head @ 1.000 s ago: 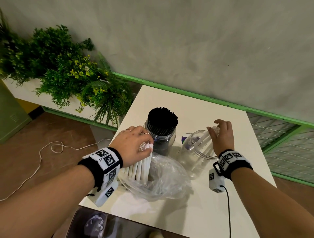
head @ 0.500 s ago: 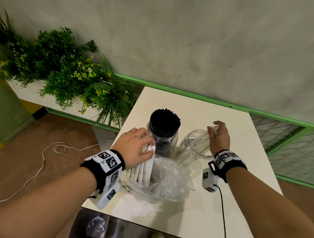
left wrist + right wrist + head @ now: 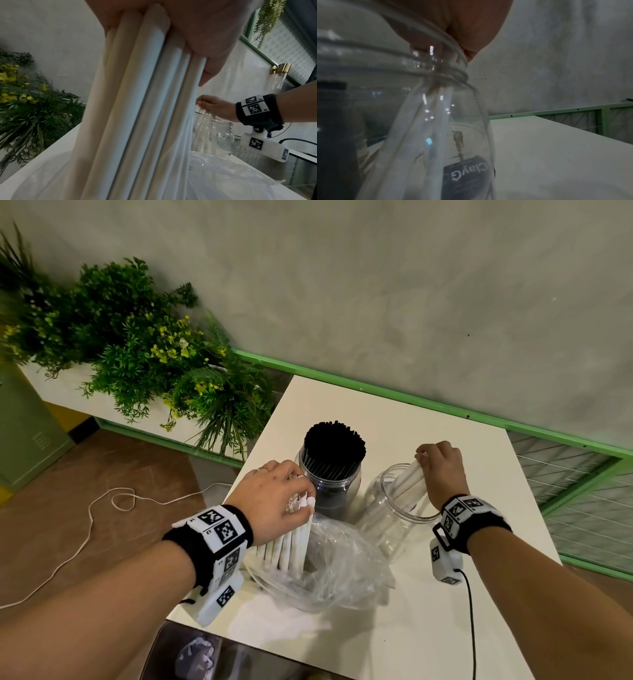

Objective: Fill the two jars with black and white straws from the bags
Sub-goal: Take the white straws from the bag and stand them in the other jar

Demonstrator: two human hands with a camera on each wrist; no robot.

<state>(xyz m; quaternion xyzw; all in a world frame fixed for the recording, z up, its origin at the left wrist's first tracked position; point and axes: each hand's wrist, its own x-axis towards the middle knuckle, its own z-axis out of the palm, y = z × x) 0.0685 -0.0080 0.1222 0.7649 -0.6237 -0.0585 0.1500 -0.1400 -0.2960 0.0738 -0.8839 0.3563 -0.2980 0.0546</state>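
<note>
On the white table [image 3: 404, 426] a clear jar [image 3: 329, 487] stands packed with black straws [image 3: 334, 440]. Beside it to the right is a second clear jar [image 3: 387, 508] [image 3: 221, 136] [image 3: 471, 108] with a few white straws [image 3: 406, 477] leaning in it. My right hand [image 3: 440, 470] [image 3: 214, 106] grips their tops over the jar mouth. My left hand [image 3: 277, 501] grips the upper ends of a bundle of white straws [image 3: 291, 546] [image 3: 140, 108] standing in a crumpled clear plastic bag [image 3: 335, 570] [image 3: 223, 180] at the table's front.
A planter of green plants with yellow flowers [image 3: 137, 354] sits left of the table. A white cord [image 3: 113, 501] lies on the brown floor. A grey wall with a green rail [image 3: 411, 398] runs behind, and a green mesh fence [image 3: 582, 491] stands to the right.
My right hand has pushed its white straws deeper into the right jar. My left hand still holds its bundle in the bag, hardly moved.
</note>
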